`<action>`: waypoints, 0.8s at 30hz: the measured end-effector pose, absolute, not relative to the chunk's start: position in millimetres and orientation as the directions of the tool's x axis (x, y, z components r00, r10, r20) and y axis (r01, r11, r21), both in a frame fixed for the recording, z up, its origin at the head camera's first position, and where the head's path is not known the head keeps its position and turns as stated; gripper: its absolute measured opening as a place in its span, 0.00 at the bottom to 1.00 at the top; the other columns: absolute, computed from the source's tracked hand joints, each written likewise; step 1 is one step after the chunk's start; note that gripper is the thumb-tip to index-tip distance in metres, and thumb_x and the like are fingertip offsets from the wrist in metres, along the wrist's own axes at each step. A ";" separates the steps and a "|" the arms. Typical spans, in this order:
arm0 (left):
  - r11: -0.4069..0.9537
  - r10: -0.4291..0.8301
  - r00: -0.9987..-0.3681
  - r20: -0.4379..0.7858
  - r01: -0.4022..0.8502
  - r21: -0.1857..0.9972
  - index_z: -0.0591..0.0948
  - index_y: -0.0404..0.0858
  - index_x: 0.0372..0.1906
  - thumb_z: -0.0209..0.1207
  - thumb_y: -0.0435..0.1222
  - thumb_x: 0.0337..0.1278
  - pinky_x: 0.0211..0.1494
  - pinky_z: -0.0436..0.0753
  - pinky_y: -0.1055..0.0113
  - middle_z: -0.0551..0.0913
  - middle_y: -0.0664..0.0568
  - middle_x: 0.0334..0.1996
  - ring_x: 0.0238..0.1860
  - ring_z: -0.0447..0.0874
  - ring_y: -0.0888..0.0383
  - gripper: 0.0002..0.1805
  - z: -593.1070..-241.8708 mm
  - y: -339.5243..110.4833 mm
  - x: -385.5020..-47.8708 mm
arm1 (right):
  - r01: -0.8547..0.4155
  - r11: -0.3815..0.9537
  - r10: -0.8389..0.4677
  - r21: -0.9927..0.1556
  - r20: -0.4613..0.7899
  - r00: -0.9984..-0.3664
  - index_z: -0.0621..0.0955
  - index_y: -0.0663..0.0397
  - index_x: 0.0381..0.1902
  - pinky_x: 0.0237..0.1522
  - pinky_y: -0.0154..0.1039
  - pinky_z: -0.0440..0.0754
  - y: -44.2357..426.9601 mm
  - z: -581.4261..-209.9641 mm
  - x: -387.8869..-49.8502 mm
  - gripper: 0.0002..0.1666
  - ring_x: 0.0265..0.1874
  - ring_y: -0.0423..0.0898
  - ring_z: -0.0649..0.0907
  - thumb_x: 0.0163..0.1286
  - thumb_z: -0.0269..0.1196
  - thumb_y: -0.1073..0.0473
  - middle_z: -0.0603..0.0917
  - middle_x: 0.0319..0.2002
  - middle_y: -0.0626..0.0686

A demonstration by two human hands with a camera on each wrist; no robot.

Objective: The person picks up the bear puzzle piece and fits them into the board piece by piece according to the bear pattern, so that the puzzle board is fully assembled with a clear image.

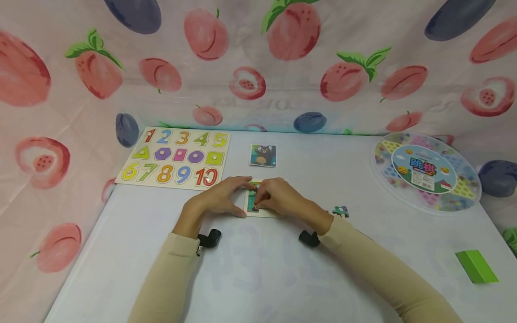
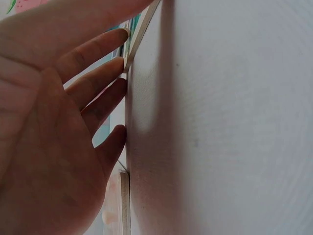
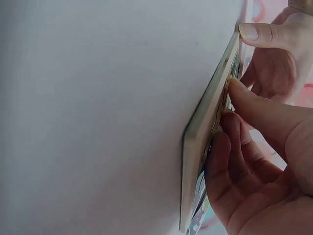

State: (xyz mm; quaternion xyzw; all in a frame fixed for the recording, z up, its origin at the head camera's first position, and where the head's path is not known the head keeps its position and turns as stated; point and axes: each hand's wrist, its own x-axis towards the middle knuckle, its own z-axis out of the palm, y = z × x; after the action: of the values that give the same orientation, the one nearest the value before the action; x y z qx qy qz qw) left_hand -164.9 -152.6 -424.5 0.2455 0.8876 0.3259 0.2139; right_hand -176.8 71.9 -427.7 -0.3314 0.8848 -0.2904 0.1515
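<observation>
Steady the pale-edged, rectangular picture board at centre frame with your left hand, grip relaxed. Press evenly with your right hand; I cannot tell what it pinches.

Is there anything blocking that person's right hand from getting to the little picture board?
Nothing visible is: the right hand touches the little picture board directly. The left hand is at the board's left side, not between them, and a loose puzzle piece lies off to the right.
</observation>
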 end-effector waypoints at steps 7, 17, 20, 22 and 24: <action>0.675 0.566 -0.790 -0.235 0.280 0.683 0.76 0.45 0.69 0.78 0.39 0.46 0.85 0.55 0.43 0.60 0.47 0.81 0.83 0.54 0.44 0.40 -426.9 -152.8 -165.1 | -0.504 0.592 -0.696 -0.628 -0.083 -0.714 0.92 0.49 0.35 0.41 0.30 0.82 74.5 -428.4 -177.2 0.04 0.37 0.38 0.82 0.62 0.74 0.59 0.89 0.39 0.48; 0.704 0.541 -0.811 -0.222 0.293 0.647 0.77 0.46 0.66 0.72 0.43 0.55 0.84 0.58 0.45 0.67 0.48 0.77 0.82 0.57 0.47 0.32 -426.9 -148.0 -164.6 | -0.487 0.598 -0.686 -0.637 -0.091 -0.722 0.92 0.52 0.36 0.40 0.28 0.82 73.1 -429.9 -176.4 0.05 0.37 0.38 0.82 0.61 0.75 0.59 0.88 0.40 0.49; 0.707 0.535 -0.822 -0.192 0.312 0.635 0.77 0.43 0.65 0.70 0.40 0.57 0.84 0.60 0.47 0.73 0.48 0.73 0.80 0.60 0.47 0.30 -427.3 -145.3 -164.2 | -0.493 0.590 -0.692 -0.640 -0.084 -0.717 0.92 0.52 0.36 0.40 0.29 0.82 73.7 -429.9 -176.1 0.05 0.37 0.38 0.82 0.62 0.74 0.59 0.88 0.40 0.49; 0.709 0.532 -0.827 -0.181 0.318 0.630 0.76 0.42 0.65 0.71 0.39 0.56 0.84 0.60 0.47 0.75 0.47 0.71 0.80 0.61 0.47 0.31 -427.5 -143.9 -164.1 | -0.495 0.581 -0.698 -0.646 -0.083 -0.711 0.92 0.52 0.37 0.40 0.29 0.82 75.0 -430.4 -176.5 0.05 0.37 0.38 0.82 0.62 0.74 0.60 0.88 0.40 0.49; 0.714 0.523 -0.832 -0.185 0.309 0.629 0.77 0.43 0.64 0.71 0.39 0.56 0.84 0.60 0.48 0.74 0.47 0.72 0.80 0.61 0.47 0.30 -427.6 -143.3 -163.9 | -0.503 0.563 -0.713 -0.656 -0.076 -0.697 0.92 0.51 0.38 0.42 0.30 0.82 77.3 -430.9 -177.5 0.06 0.39 0.39 0.83 0.63 0.74 0.60 0.89 0.41 0.49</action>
State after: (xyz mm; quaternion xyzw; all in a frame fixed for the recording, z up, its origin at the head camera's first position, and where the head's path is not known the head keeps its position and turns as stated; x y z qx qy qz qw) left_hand -163.9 -143.3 -427.6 0.2291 0.9084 0.3011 0.1780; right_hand -177.5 77.3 -430.9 -0.3504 0.8677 -0.3095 0.1691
